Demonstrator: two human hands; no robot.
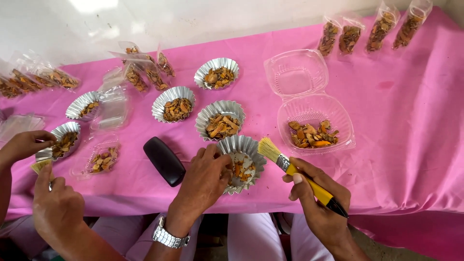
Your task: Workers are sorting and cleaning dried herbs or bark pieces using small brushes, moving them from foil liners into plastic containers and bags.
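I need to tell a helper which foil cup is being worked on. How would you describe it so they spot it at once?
On the pink tablecloth, look at the near edge, just left of the open clear clamshell box. The fluted foil cup there is the only one tilted on its side, gripped by the left hand, nearly empty, with the yellow-handled brush in the right hand beside it.

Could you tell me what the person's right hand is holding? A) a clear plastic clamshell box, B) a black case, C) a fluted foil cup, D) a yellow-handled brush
D: the right hand grips a yellow-handled brush with pale bristles, while the left hand tilts the fluted foil cup.
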